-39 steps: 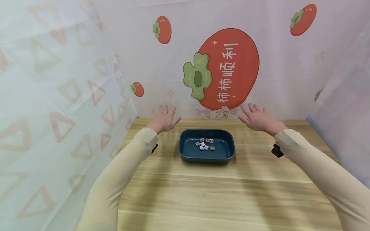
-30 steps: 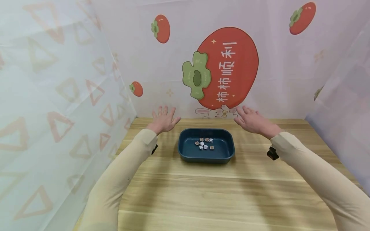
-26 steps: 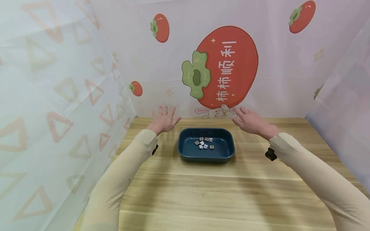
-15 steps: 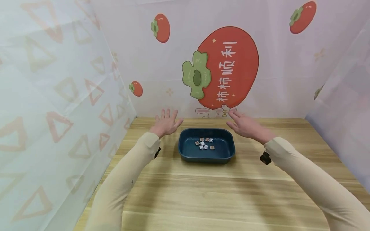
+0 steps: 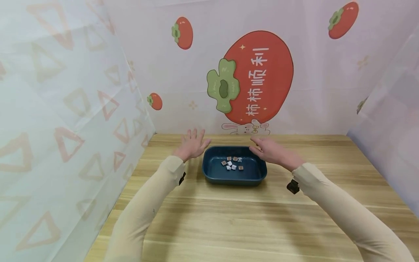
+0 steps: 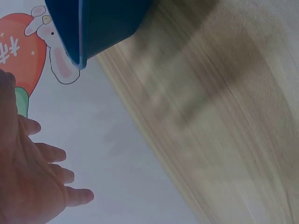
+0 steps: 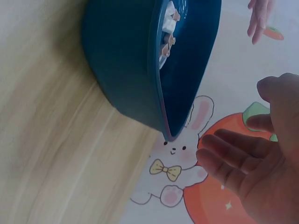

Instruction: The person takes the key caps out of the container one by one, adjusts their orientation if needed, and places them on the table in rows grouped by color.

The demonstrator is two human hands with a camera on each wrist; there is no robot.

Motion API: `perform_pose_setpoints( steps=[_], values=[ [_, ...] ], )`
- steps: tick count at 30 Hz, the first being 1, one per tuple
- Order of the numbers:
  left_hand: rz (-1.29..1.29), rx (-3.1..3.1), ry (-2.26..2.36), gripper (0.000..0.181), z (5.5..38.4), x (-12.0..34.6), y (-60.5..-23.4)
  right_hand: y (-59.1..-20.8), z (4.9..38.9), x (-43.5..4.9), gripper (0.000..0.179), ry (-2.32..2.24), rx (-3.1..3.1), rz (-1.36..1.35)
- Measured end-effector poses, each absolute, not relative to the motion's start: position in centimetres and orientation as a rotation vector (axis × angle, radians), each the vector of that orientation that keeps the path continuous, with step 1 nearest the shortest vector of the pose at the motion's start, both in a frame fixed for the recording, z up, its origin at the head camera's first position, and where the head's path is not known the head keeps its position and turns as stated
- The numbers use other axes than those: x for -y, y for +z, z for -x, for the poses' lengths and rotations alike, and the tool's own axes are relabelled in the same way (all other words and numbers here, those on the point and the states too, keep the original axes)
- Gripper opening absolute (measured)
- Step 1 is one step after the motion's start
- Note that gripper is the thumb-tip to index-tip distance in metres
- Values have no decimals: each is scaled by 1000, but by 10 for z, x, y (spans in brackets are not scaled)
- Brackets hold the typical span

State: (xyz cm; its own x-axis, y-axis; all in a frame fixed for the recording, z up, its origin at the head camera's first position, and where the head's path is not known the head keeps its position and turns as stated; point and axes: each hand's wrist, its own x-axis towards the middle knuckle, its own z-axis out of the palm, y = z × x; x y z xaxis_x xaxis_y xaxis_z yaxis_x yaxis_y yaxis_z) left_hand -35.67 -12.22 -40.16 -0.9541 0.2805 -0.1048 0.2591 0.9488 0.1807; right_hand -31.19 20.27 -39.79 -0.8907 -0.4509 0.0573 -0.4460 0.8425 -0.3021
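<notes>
A dark blue rectangular tray (image 5: pixel 234 181) with raised walls stands on the wooden table. On its floor lie several small square pieces (image 5: pixel 229 163), some white, others brownish with markings on top. My left hand (image 5: pixel 191 146) hovers by the tray's far left corner, fingers spread, holding nothing. Over the far right corner my right hand (image 5: pixel 273 151) reaches in from the right, fingers extended and the thumb overlapping the rim in the head view. The right wrist view shows this palm with relaxed, slightly bent fingers beside the tray's wall.
Pale printed sheets enclose the table (image 5: pixel 229 225) on the left, back and right. The back sheet (image 5: pixel 311 109) carries a large red persimmon and a rabbit, close behind the tray. Each wrist wears a small black device (image 5: pixel 293 186).
Both hands have moved inward toward the tray and slightly lower, the right hand travelling further, to the left. The tray and its small pieces stay in place.
</notes>
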Motion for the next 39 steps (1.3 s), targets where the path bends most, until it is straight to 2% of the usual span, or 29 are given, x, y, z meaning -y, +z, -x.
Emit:
perform_pose_setpoints(
  steps=[8, 17, 28, 39],
  values=[
    [-438, -2988, 289, 76, 356, 115, -416, -413, 309, -193, 51, -467, -3008, 808],
    [-645, -3043, 126, 75, 357, 109, -429, -431, 307, -178, 51, -453, -2987, 807],
    [-587, -3057, 53, 78, 355, 96, -440, -446, 305, -162, 51, -469, -2945, 773],
    [-641, -3023, 17, 72, 352, 86, -450, -461, 309, -148, 43, -609, -2880, 761]
  ],
)
